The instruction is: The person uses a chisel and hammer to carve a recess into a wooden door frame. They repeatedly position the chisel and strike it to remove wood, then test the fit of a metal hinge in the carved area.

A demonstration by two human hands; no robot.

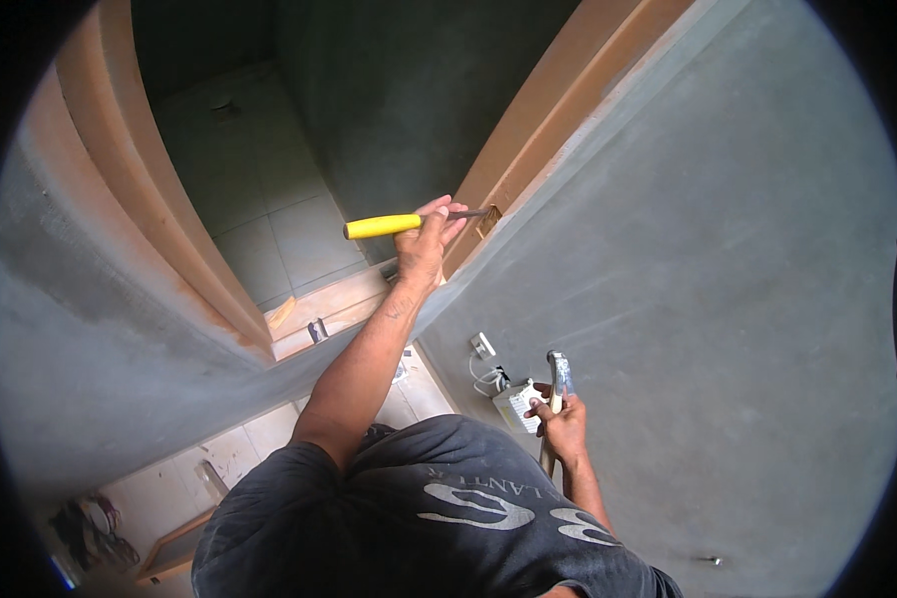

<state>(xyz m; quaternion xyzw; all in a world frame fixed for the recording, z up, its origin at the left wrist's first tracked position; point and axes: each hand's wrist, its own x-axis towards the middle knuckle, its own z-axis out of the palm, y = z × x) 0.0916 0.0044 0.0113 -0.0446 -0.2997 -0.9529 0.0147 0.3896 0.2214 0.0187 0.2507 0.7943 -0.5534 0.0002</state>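
My left hand (426,249) is closed around a chisel with a yellow handle (379,227). Its dark blade points right, the tip reaching a rough notch (487,221) cut in the wooden door frame (553,125). Fingers of that hand rest along the blade near the wood. Lower and to the right, my right hand (565,431) grips a hammer (560,373) by its handle, the metal head up and away from the chisel. Part of the hammer's handle is hidden behind the hand.
Beside my right hand, a white box (515,407) with loose wires hangs near a wall socket (482,346). Grey wall (728,279) rises to the right. A wood chip (282,313) and a small metal piece (317,330) lie on the sill. Chips litter the floor tiles (204,458).
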